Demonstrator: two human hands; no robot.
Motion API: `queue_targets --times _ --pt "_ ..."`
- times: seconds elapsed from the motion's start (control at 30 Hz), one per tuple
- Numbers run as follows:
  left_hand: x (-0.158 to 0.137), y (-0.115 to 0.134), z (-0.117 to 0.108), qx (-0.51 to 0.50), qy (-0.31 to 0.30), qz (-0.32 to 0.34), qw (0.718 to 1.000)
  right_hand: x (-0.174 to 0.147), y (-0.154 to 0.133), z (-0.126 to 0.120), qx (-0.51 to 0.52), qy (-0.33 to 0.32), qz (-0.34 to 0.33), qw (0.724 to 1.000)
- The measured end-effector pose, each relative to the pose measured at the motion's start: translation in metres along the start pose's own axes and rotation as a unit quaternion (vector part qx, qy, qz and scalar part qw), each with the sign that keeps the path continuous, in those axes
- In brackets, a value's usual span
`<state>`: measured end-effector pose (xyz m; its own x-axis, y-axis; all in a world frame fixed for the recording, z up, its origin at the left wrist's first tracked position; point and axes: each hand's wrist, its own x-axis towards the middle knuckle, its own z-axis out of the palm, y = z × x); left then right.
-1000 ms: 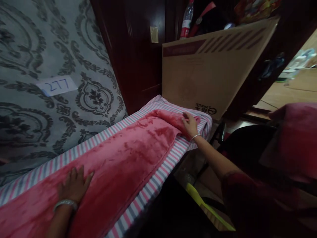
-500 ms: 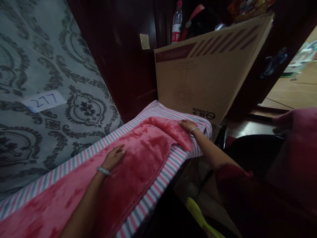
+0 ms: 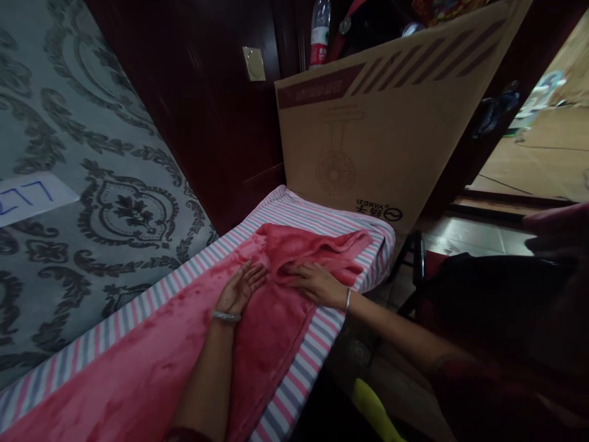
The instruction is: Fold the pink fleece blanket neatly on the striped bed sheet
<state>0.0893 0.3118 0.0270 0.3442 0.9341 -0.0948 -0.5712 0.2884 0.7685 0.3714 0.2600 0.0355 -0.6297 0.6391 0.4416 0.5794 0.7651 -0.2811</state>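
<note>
A long red plush cloth (image 3: 138, 362) lies over the striped cover (image 3: 294, 374) of a narrow padded surface. Its far end is bunched into loose folds. My right hand (image 3: 319, 283) is at these folds, its fingertips tucked into a crease and closed on the fabric. The thumb side is partly hidden. Just to the left, my left hand (image 3: 242, 287) rests on the cloth with its palm turned partly up and its fingers stretched out, holding nothing. Each wrist wears a bangle.
A large cardboard box (image 3: 391, 129) stands right behind the far end, with a plastic bottle (image 3: 319, 37) beyond its top edge. Patterned wallpaper (image 3: 129, 209) borders the left side. A black chair (image 3: 478, 288) is at the right, and a yellow-green object (image 3: 375, 408) is low down.
My right hand has come left and nearer from the far end's flap, which went from a smooth fold to crumpled. My left hand has turned palm up and shifted right. The view has swung right.
</note>
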Motion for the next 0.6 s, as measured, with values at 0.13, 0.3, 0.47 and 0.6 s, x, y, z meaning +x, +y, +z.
queue_targets --times 0.13,0.3,0.47,0.6 --pt "0.000 0.003 -0.002 -0.012 -0.007 -0.024 1.000 -0.001 0.007 -0.008 0.096 0.046 0.016 0.994" --pt "0.003 0.001 0.003 0.001 -0.005 -0.022 1.000 0.013 0.012 -0.019 0.058 0.072 0.134 0.987" --pt "0.002 -0.001 0.006 0.010 0.009 -0.022 1.000 0.032 -0.006 -0.017 -0.066 0.008 0.275 0.959" --pt "0.002 -0.001 0.008 0.006 0.007 -0.024 1.000 0.051 -0.010 -0.015 -0.090 -0.002 0.321 0.943"
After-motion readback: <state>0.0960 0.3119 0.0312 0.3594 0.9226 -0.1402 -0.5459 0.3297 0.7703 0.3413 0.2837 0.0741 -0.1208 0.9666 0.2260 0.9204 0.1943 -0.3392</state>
